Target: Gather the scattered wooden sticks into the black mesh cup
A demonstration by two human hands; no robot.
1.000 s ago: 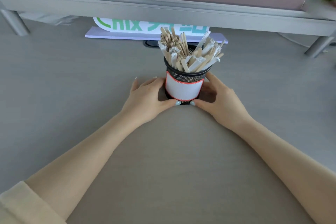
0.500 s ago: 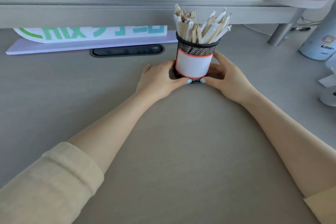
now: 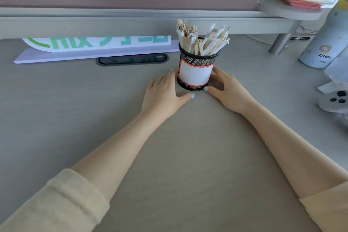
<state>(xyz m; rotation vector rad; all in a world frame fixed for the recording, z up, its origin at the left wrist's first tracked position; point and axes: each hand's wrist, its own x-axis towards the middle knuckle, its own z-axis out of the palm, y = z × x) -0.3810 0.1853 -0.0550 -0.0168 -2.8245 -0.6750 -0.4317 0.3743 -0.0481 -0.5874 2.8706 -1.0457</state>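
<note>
The black mesh cup (image 3: 196,62) with a white, red-edged label stands upright on the desk, packed with wooden sticks (image 3: 199,40), some in white paper wrappers. My left hand (image 3: 165,94) lies flat on the desk against the cup's left side, fingers straight and thumb off the base. My right hand (image 3: 228,90) curves around the cup's right side, with the thumb tip at the front of the base and the fingers behind. No loose sticks show on the desk.
A white sign with green letters (image 3: 98,47) and a black cable slot (image 3: 131,59) lie to the left of the cup. A raised shelf (image 3: 131,22) runs along the back. At the right stand a white bottle (image 3: 323,47) and a white game controller (image 3: 335,100).
My left thumb has come off the cup's base and the hand has flattened on the desk. The right hand stays around the cup. My view has shifted to the right.
</note>
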